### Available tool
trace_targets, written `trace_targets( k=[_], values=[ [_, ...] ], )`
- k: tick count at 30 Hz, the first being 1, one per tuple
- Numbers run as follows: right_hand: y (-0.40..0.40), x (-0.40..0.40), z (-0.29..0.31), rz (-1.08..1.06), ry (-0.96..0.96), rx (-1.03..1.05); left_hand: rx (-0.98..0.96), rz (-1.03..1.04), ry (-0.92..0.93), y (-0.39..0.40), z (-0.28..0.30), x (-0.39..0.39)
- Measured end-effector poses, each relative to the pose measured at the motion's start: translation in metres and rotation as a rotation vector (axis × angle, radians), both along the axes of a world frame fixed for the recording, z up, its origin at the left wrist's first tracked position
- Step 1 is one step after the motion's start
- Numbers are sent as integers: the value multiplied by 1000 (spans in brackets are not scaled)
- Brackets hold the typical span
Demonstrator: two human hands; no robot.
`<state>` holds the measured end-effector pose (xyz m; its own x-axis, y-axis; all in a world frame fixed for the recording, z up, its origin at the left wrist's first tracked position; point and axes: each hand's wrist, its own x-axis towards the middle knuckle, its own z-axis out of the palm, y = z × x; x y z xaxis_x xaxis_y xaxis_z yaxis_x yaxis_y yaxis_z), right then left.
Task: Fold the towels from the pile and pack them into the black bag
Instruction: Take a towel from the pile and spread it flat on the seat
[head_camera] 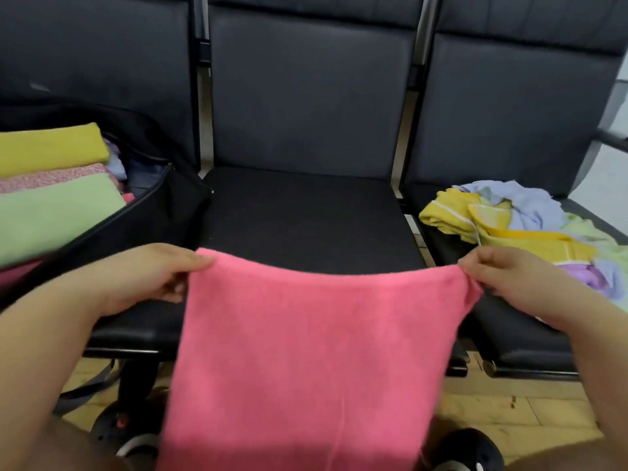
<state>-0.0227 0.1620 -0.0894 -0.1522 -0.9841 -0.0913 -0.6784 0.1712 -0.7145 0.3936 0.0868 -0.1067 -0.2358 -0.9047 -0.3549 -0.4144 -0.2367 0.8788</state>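
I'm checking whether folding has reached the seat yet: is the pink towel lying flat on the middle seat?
No, the pink towel hangs in the air, pinched at its top corners by the left hand and right hand.

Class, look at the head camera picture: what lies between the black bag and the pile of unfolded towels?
In the head view, the middle seat lies between black bag and pile, its cushion bare.

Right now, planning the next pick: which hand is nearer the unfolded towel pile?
Right. The right hand pinches the pink towel beside the pile; the left hand is across the middle seat, by the black bag.
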Motion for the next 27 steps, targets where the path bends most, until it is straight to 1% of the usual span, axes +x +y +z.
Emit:
trace_targets(
  k=[1,2,3,4,6,7,8,11,12,13,14,16,18,19,20,21,24,27],
  values=[
    [-5,3,2,-21,179,-45,-50,-70,-102,-5,-3,-2],
    [-9,8,4,-49,303,-70,-98,-64,-194,-8,-2,-4],
    [-14,13,5,-61,373,-89,-120,-60,-231,-14,-3,-4],
    [-19,16,6,-79,378,-102,-126,-36,-262,-20,-2,-3],
    [-30,23,3,-162,209,-112,-151,41,-261,-30,-1,-7],
    [-37,26,-3,-212,128,-145,-170,103,-199,-33,-2,-13],
    [-45,28,-8,-259,90,-198,-167,185,-111,-38,-4,-21],
    [-65,40,-22,-370,185,-405,-180,397,151,-49,-13,-47],
    [-72,47,-28,-362,179,-446,-231,439,170,-54,-21,-55],
    [-78,54,-36,-327,164,-440,-310,442,101,-57,-30,-62],
    [-84,60,-46,-275,162,-386,-390,395,-23,-59,-40,-70],
    [-93,74,-70,-155,192,-207,-493,220,-354,-56,-63,-87],
    [-99,83,-96,-76,329,-106,-507,39,-708,-51,-84,-101],
    [-103,85,-103,-61,414,-104,-506,-11,-831,-52,-90,-106],
    [-108,85,-106,-53,469,-122,-494,-34,-896,-54,-92,-108],
    [-113,84,-106,-49,489,-130,-473,-45,-918,-59,-92,-108],
    [-132,75,-103,-43,485,-105,-437,-74,-949,-79,-90,-102],
    [-151,70,-101,3,541,-54,-459,-128,-990,-98,-90,-104]
  ],
)
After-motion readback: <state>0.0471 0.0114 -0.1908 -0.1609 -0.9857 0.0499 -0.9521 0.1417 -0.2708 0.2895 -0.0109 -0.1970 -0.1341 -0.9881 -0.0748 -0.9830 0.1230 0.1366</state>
